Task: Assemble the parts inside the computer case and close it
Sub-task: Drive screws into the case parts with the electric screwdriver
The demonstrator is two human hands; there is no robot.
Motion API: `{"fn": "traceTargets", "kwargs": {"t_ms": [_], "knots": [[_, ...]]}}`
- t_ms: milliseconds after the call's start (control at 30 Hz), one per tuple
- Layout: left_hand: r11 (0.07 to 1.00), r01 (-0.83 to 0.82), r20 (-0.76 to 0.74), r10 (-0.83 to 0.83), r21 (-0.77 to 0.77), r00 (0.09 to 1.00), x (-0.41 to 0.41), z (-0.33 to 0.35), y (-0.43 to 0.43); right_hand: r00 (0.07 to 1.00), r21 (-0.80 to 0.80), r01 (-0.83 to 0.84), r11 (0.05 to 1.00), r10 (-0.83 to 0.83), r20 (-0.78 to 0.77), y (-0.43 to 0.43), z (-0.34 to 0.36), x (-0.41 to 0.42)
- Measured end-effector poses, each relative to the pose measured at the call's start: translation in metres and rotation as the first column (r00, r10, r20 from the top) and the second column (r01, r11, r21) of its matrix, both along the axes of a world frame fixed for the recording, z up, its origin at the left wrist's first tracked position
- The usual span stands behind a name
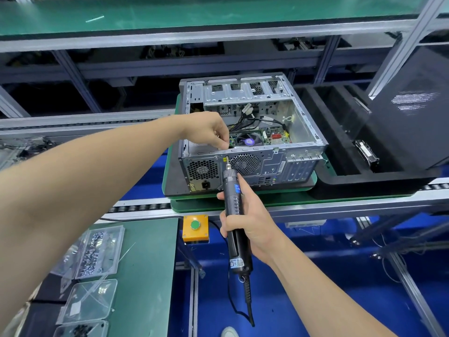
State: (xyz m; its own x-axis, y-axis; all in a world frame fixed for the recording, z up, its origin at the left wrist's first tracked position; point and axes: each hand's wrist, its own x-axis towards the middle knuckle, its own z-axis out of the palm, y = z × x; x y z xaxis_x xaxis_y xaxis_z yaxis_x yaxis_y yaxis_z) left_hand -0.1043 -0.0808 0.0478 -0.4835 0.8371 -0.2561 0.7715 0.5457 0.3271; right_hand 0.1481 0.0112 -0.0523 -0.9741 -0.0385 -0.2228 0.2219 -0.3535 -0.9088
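The computer case [272, 164] is set open on the green pallet [243, 199], its rear rim pinched by the left hand [209, 130]. Gripped by the right hand [247, 222], the electric screwdriver [232, 190] could slip across the rear panel if tilted.

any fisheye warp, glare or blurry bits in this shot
Head view: strong wide-angle warp, the conveyor rails bow and the left forearm near the lens looks oversized; head view light is even, shadows soft; glare streaks on the green shelf and the clear screw trays; the computer case and the electric screwdriver in the right hand are sharp, corners softer.
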Motion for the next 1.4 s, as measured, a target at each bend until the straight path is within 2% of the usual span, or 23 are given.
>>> {"fn": "traceTargets", "kwargs": {"t_ms": [167,300,467,634,701,834,1001,1234,1401], "knots": [[0.991,-0.121,0.224,0.107,0.053,0.969,0.002,-0.002,-0.003,1.000,0.019,-0.001,1.000,0.001,0.010,-0.001,0.001,0.001],[0.977,-0.189,0.328,0.146,0.102,0.933,0.012,0.001,-0.005,1.000,0.019,-0.016,1.000,0.016,0.001,-0.001,0.003,0.002],[0.974,-0.218,0.257,0.195,0.063,0.947,0.013,-0.001,0.006,1.000,0.021,-0.022,1.000,0.022,-0.004,0.000,0.004,0.001],[0.994,-0.018,0.124,0.031,-0.108,0.992,0.018,0.002,0.025,1.000,0.046,-0.022,0.999,0.021,0.013,0.001,0.002,0.001],[0.994,-0.001,0.103,0.012,-0.105,0.995,0.017,0.002,0.027,1.000,0.049,-0.022,0.999,0.021,0.019,0.001,0.002,0.001],[0.999,-0.014,0.170,0.020,-0.037,0.985,0.017,-0.001,0.022,1.000,0.047,-0.019,0.999,0.018,0.023,0.002,0.002,0.002],[0.999,-0.017,0.208,0.023,-0.031,0.978,0.016,-0.001,0.022,0.999,0.055,-0.023,0.998,0.021,0.032,0.004,0.003,0.001],[0.997,-0.020,0.078,0.026,-0.080,0.997,0.014,0.000,0.028,0.999,0.113,-0.024,0.993,0.020,0.033,0.002,0.004,-0.001],[0.994,0.005,0.085,0.004,-0.108,0.996,0.013,0.001,0.028,0.998,0.180,-0.042,0.983,0.034,0.047,0.006,0.004,-0.002]]}}
